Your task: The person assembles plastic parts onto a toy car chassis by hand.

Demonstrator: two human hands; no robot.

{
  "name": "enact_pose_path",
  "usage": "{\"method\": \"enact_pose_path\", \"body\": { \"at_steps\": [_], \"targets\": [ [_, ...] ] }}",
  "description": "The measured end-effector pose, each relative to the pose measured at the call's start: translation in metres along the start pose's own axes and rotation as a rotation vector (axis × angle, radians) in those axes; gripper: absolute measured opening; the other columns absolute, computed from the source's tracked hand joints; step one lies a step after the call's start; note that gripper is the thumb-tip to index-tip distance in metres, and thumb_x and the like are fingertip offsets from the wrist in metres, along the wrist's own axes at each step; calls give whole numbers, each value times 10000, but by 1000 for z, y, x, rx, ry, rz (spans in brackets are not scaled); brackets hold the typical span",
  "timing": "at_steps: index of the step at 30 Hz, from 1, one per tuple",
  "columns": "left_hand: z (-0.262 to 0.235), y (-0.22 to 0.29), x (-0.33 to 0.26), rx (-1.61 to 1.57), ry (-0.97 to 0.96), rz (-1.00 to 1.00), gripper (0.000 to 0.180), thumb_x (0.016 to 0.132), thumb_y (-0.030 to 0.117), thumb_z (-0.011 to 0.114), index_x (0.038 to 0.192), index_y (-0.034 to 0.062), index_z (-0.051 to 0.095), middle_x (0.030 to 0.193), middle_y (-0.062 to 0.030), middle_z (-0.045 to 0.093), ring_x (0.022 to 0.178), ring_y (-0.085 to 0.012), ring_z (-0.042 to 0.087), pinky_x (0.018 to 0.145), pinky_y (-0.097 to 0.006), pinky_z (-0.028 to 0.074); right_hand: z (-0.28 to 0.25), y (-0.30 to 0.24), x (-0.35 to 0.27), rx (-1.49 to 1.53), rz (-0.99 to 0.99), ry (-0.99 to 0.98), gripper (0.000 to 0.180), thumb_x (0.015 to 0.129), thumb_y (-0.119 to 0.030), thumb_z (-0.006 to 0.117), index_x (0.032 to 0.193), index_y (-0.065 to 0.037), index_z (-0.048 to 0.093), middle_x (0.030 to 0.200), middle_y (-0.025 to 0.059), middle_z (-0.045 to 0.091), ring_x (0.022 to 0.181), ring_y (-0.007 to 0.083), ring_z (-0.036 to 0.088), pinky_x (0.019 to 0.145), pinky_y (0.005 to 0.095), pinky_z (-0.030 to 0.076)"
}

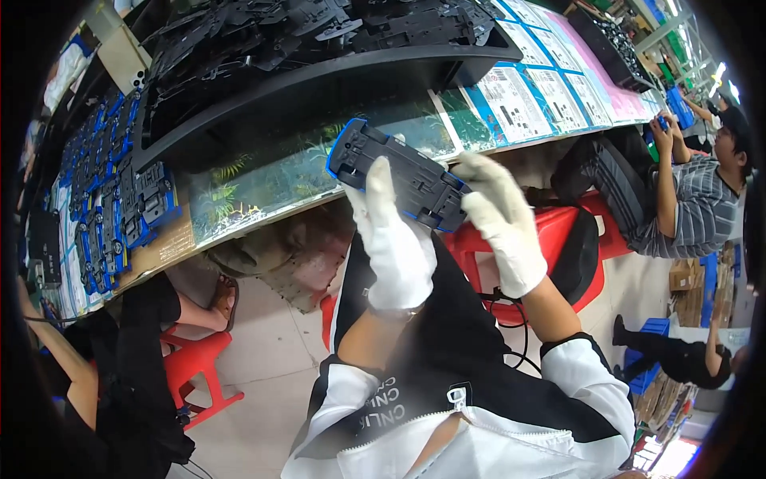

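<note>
A toy car [411,180] is turned underside up in front of me, its black chassis showing and blue body edges visible round the rim. My left hand [395,247], in a white glove, grips it from below, with the thumb lying across the black underside. At the car's right end is my right hand [507,227], also gloved in white. Its thumb and fingers curl round that end, and part of the grip is hidden. The car is held above my lap, close to the table's front edge.
A large black tray [319,76] heaped with black plastic parts stands on the table ahead. Rows of blue-and-black toy cars [104,191] lie at the left. Printed sheets [519,104] cover the table's right side. Co-workers sit on both sides; a red stool [199,367] is lower left.
</note>
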State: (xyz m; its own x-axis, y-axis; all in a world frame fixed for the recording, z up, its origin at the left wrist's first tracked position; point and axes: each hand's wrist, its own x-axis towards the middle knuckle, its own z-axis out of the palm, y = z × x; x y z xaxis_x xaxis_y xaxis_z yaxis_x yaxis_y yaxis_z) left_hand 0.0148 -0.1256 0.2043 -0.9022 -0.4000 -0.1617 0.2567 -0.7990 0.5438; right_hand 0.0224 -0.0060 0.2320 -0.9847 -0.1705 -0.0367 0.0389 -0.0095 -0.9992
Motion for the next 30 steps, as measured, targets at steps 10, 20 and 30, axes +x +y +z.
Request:
{"method": "enact_pose_path", "body": {
  "at_steps": [10,20,30],
  "targets": [
    [-2,-4,-3,106,-3,68,403,949,295,613,1247,40,518,1059,-128,642,958,-193,638,840,-329,538,4,6,2,196,176,-121,614,875,-220,740,1388,-29,462,1306,86,557,1088,155,573,786,263,525],
    [2,-7,-7,83,15,104,389,941,257,631,1241,35,524,1073,-134,647,950,-194,650,854,-330,546,2,5,3,215,96,-53,490,881,-223,734,1297,-32,557,1234,72,610,1115,139,564,896,268,484],
    [-5,-7,-2,149,-23,157,369,943,242,631,1225,28,529,1049,-133,650,932,-193,653,834,-318,554,9,6,2,247,75,-52,426,899,-167,701,1274,-26,558,1227,74,609,1112,144,558,942,285,466]
  ]
}}
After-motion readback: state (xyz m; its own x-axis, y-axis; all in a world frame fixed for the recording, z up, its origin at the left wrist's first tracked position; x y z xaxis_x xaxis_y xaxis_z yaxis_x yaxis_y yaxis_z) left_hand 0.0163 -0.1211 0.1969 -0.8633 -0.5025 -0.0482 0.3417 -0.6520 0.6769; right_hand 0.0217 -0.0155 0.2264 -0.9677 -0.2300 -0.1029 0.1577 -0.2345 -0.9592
